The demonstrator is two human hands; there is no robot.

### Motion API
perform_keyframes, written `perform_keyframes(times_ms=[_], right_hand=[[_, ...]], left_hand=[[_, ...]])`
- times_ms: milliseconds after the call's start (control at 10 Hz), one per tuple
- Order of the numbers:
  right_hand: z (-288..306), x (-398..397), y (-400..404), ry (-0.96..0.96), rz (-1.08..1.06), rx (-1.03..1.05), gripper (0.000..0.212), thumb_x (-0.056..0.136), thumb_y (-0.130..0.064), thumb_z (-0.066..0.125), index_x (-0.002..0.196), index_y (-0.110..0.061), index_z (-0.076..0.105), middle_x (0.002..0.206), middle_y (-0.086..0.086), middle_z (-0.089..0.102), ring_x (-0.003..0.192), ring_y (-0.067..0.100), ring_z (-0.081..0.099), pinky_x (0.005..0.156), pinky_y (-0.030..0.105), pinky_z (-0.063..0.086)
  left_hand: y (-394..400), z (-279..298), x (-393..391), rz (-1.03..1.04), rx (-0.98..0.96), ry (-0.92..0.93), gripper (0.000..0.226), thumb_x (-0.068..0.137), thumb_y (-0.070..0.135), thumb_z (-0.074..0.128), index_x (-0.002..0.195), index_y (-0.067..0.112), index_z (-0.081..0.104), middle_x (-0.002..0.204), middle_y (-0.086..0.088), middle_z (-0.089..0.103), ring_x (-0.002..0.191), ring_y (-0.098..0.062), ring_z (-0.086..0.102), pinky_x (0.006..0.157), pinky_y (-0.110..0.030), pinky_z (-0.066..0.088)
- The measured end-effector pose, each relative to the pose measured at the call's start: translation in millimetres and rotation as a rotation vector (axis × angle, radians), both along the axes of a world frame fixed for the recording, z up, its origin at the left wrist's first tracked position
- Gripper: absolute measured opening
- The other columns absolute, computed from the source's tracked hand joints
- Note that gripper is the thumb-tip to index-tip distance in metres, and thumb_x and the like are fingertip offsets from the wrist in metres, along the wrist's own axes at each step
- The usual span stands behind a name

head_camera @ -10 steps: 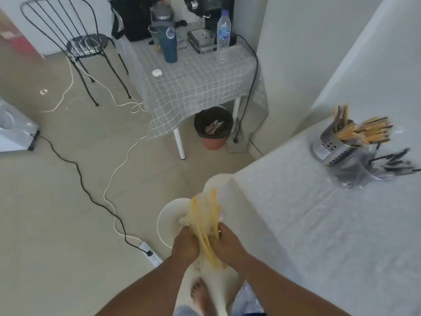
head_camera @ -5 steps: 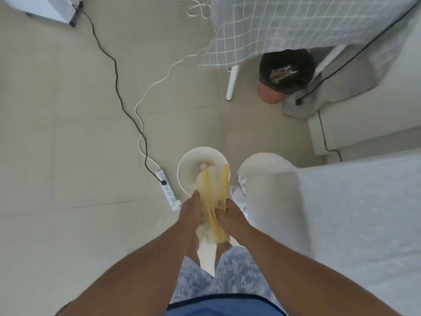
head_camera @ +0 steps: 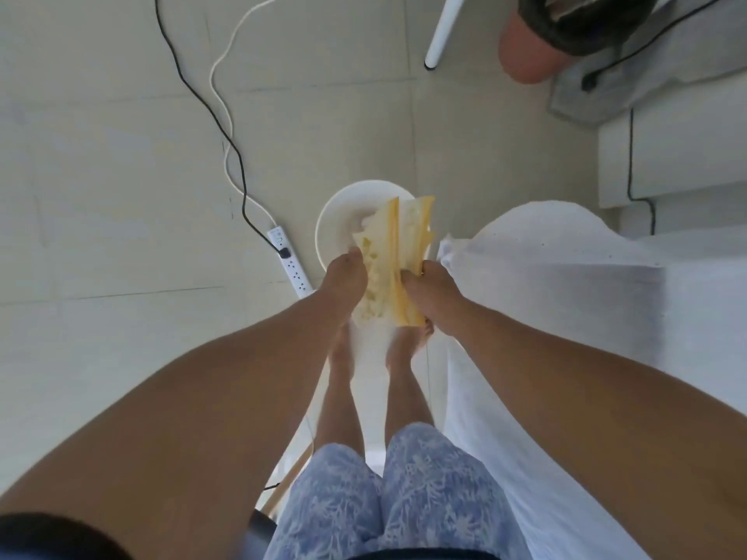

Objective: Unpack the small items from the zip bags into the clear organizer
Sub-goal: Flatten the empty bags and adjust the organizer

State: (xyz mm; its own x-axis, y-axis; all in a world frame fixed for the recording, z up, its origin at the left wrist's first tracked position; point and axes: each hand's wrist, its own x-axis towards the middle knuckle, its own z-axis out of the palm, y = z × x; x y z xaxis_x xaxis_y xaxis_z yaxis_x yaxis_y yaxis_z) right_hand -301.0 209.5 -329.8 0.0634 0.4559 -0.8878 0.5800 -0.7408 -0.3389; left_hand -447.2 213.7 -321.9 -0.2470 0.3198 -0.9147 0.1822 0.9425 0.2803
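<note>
I hold a bunch of clear zip bags with yellow seal strips between both hands, low over the floor. My left hand grips the bags' left side. My right hand pinches the right side along a yellow strip. Small pale items show through the plastic near my left fingers. No clear organizer is in view.
A round white stool stands right under the bags. The white-clothed table fills the right. A power strip with black and white cables lies on the floor at left. A bin and a table leg are at the top.
My view has tipped down from the room and table to my feet. The cutlery holder on the table has left the frame. Both hands keep the same hold on the bags.
</note>
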Motion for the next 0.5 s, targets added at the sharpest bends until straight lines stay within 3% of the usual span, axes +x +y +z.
perform_keyframes(times_ms=[100, 200, 300, 400, 500], right_hand=[[-15.8, 4.1, 15.1, -0.037, 0.062, -0.03, 0.064, 0.094, -0.052, 0.051, 0.141, -0.009, 0.052, 0.131, 0.007, 0.061, 0.112, 0.028, 0.061, 0.098, 0.042, 0.051], [-26.0, 12.2, 23.1, -0.027, 0.096, -0.039, 0.071, 0.087, -0.059, 0.047, 0.146, -0.018, 0.046, 0.114, 0.002, 0.048, 0.087, 0.018, 0.049, 0.079, 0.029, 0.043], [-23.5, 20.6, 20.3, -0.078, 0.121, -0.071, 0.043, 0.079, -0.053, 0.048, 0.116, -0.033, 0.057, 0.102, -0.006, 0.046, 0.086, 0.016, 0.044, 0.077, 0.029, 0.04], [-19.1, 26.7, 7.3, -0.082, 0.137, -0.007, 0.05, 0.078, -0.046, 0.046, 0.114, -0.018, 0.064, 0.111, -0.004, 0.056, 0.101, 0.017, 0.053, 0.09, 0.032, 0.043], [-10.9, 28.1, -11.0, -0.109, 0.166, 0.015, 0.055, 0.089, -0.038, 0.047, 0.14, -0.018, 0.057, 0.149, 0.0, 0.05, 0.134, 0.024, 0.048, 0.112, 0.038, 0.038]], left_hand=[[-1.8, -14.3, -13.7, -0.068, 0.017, 0.016, 0.05, 0.107, 0.034, 0.02, 0.146, 0.007, 0.037, 0.153, -0.016, 0.037, 0.142, -0.035, 0.035, 0.116, -0.046, 0.031], [-17.4, -25.4, -33.1, -0.044, 0.045, 0.14, 0.051, 0.105, 0.041, 0.029, 0.152, 0.02, 0.033, 0.158, -0.005, 0.035, 0.144, -0.03, 0.032, 0.119, -0.046, 0.026], [-36.1, -13.6, -49.9, -0.157, 0.163, 0.21, 0.041, 0.105, 0.031, 0.033, 0.133, 0.011, 0.055, 0.136, -0.011, 0.057, 0.122, -0.03, 0.051, 0.101, -0.036, 0.04], [-58.8, -10.2, -62.2, -0.322, 0.169, 0.214, 0.036, 0.103, 0.023, 0.031, 0.101, 0.003, 0.061, 0.096, -0.01, 0.061, 0.091, -0.028, 0.052, 0.074, -0.031, 0.033], [-75.3, 3.1, -60.7, -0.491, 0.179, 0.214, 0.029, 0.1, 0.015, 0.036, 0.093, 0.01, 0.064, 0.103, -0.004, 0.062, 0.096, -0.025, 0.053, 0.073, -0.025, 0.029]])
